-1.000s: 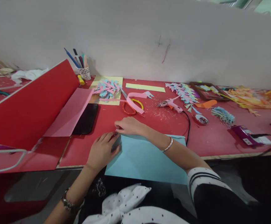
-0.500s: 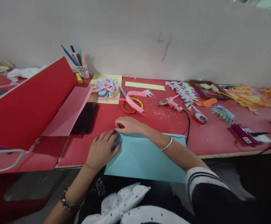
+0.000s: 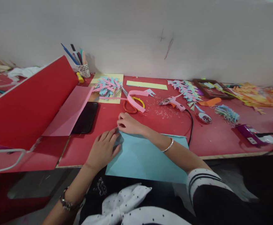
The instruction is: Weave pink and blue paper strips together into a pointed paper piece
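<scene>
A sheet of light blue paper point(image 3: 143, 156) lies over the table's front edge, its far long edge folded over in a narrow strip. My right hand point(image 3: 129, 124) reaches across it, thumb and fingers pinched at the far left corner; the fingertips partly hide that corner. Beside it, my left hand point(image 3: 105, 147) rests at the sheet's left edge, fingers stretched and thumb apart, fingertips close to the right hand. Just beyond are scissors point(image 3: 134, 104) with red and yellow handles and a curled pink paper strip point(image 3: 136, 103) lying over them.
A pink glue gun point(image 3: 172, 102) with a black cord lies right of the scissors, near paper scraps. Cut paper strips point(image 3: 107, 86) are heaped at the back. On the left are a phone point(image 3: 86, 117), pink paper point(image 3: 67, 114), a red board point(image 3: 33, 103) and a pen cup point(image 3: 83, 70).
My right hand has risen slightly at the paper's corner, still pinched. The left hand and the sheet stay nearly in place. The view has shifted a little.
</scene>
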The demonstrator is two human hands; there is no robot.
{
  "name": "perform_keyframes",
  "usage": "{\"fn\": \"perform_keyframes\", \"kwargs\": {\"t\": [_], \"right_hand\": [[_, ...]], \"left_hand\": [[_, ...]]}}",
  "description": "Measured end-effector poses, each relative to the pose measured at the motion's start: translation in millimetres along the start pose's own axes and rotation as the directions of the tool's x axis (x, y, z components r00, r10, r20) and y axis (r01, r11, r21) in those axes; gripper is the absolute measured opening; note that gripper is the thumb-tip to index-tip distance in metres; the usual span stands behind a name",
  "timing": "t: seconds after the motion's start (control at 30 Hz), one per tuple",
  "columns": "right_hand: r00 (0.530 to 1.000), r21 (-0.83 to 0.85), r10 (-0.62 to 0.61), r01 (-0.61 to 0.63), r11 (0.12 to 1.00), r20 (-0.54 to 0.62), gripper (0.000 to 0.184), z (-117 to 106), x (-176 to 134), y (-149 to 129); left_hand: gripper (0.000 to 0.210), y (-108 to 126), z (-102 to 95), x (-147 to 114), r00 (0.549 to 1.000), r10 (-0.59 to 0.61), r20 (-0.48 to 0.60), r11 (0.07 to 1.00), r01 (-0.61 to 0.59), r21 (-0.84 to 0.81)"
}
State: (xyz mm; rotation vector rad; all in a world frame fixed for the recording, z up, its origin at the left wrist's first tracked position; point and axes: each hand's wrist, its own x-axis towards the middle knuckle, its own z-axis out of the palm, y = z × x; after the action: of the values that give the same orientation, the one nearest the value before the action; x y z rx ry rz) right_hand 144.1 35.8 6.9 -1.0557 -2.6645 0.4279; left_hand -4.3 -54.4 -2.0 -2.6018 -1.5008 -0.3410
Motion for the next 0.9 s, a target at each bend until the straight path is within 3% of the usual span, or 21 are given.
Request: {"fn": "perform_keyframes", "kwargs": {"t": [0.33,0.57,0.9], "right_hand": [[0.991,0.060,0.137,-0.135,0.989,-0.016,0.021,5.0,-3.2,-3.1],[0.991,0.076,0.124,-0.120,0.990,-0.058,0.020,6.7,-4.0,-1.4],[0.993,0.097,0.091,-0.083,0.992,-0.081,0.022,7.2,-3.7,4.1]], "left_hand": [[0.029,1.7,-4.9,2.5,1.000,0.018,0.026,1.000,-0.018,0.017],[0.031,3.1,-6.9,3.8,0.998,0.005,0.060,1.000,-0.007,0.027],[0.031,3.1,-5.0,1.6,0.999,0.025,0.025,0.997,-0.026,0.068]]}}
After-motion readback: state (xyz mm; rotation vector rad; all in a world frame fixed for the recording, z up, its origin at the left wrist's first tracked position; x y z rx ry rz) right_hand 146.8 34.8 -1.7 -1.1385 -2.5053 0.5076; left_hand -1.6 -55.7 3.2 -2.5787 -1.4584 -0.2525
